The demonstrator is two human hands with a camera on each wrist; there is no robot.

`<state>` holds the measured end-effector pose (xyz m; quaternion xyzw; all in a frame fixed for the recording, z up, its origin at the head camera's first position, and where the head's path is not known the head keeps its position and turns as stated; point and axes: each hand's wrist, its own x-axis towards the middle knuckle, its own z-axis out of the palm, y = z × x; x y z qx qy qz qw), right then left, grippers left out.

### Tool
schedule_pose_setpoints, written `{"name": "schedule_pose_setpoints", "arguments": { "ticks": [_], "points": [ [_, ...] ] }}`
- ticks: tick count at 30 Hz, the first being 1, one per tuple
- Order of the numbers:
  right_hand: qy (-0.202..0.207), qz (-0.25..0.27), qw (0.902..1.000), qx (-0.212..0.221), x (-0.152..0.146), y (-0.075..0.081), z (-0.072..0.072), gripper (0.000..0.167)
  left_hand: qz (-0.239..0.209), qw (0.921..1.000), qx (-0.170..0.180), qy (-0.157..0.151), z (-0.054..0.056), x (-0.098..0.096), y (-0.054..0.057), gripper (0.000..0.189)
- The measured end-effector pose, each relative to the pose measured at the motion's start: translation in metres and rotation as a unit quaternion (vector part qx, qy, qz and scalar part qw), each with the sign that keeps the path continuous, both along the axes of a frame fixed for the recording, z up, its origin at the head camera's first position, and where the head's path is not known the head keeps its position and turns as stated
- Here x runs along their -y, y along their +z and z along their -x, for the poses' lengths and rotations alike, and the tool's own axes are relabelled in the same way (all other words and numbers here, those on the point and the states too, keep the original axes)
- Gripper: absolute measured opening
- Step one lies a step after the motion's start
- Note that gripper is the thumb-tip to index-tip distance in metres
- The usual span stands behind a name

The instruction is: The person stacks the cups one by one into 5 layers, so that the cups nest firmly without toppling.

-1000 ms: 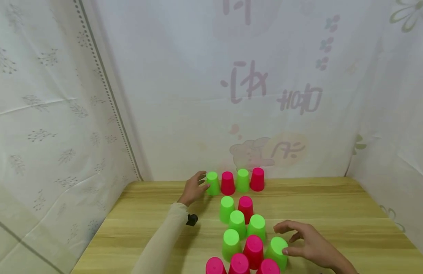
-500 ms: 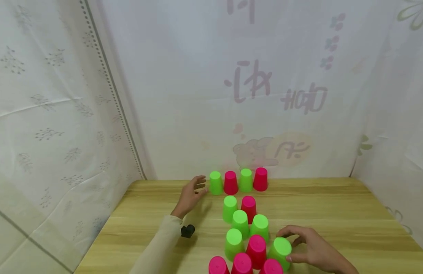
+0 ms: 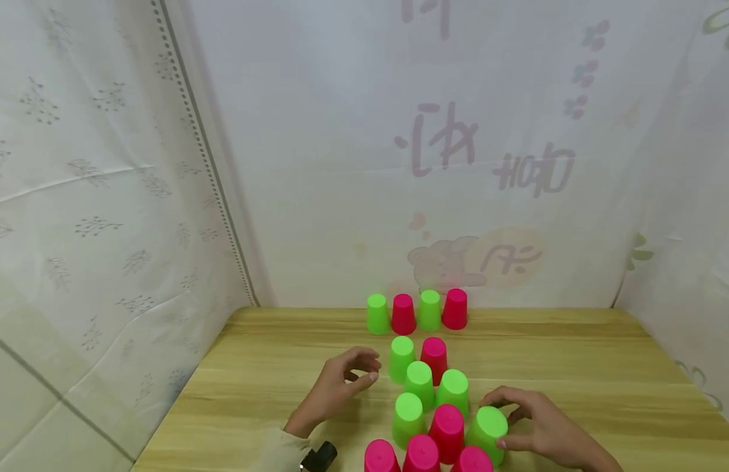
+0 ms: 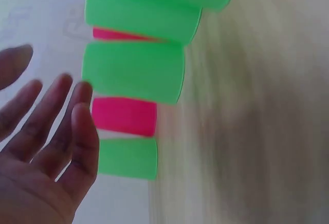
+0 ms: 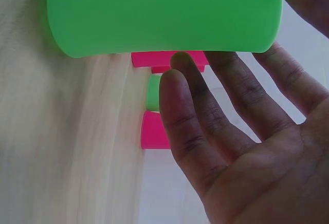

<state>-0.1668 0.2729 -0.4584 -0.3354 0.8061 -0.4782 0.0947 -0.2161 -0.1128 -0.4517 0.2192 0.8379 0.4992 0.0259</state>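
Observation:
Upside-down green and pink cups stand on the wooden table. My right hand (image 3: pixel 544 429) grips the green cup (image 3: pixel 487 434) at the right end of a row, thumb on its near side and fingers behind it. In the right wrist view that green cup (image 5: pixel 164 16) fills the top, with the thumb at its upper right. My left hand (image 3: pixel 339 385) is left of the middle green cup (image 3: pixel 402 359), fingers loosely bent and holding nothing. In the left wrist view, the left hand (image 4: pixel 49 147) is apart from the cups in the head view; behind its fingers is a green cup (image 4: pixel 133 72).
A back row alternates green and pink, ending in a pink cup (image 3: pixel 455 309) on the right. Pink cups (image 3: pixel 422 453) are cut off at the bottom edge. Patterned white cloth (image 3: pixel 341 164) rises behind and beside the wooden table (image 3: pixel 577 354).
My left hand has drawn back from the leftmost green cup of the back row, toward me. My right hand has closed in on the near right green cup. The head view has shifted slightly.

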Motion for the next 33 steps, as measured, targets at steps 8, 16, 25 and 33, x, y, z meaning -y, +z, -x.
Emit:
{"name": "schedule_pose_setpoints", "arguments": {
  "ticks": [8,16,25,33],
  "points": [
    [0.003,-0.008,0.9999,-0.006,0.001,0.014,0.010,0.032,0.003,0.9963,0.011,-0.085,-0.023,-0.008,-0.003,0.030],
    [0.010,-0.020,0.9990,-0.040,0.000,0.026,0.027,0.032,-0.004,0.9917,0.017,-0.128,-0.029,-0.016,-0.006,0.035],
    [0.019,-0.044,0.9982,-0.036,-0.005,0.043,0.048,0.032,0.006,0.9904,0.018,-0.137,-0.031,-0.023,-0.007,0.042],
    [-0.011,-0.066,0.9971,-0.035,-0.013,0.055,0.069,0.033,0.025,0.9897,0.024,-0.139,-0.031,-0.028,-0.007,0.047]
  ]
}}
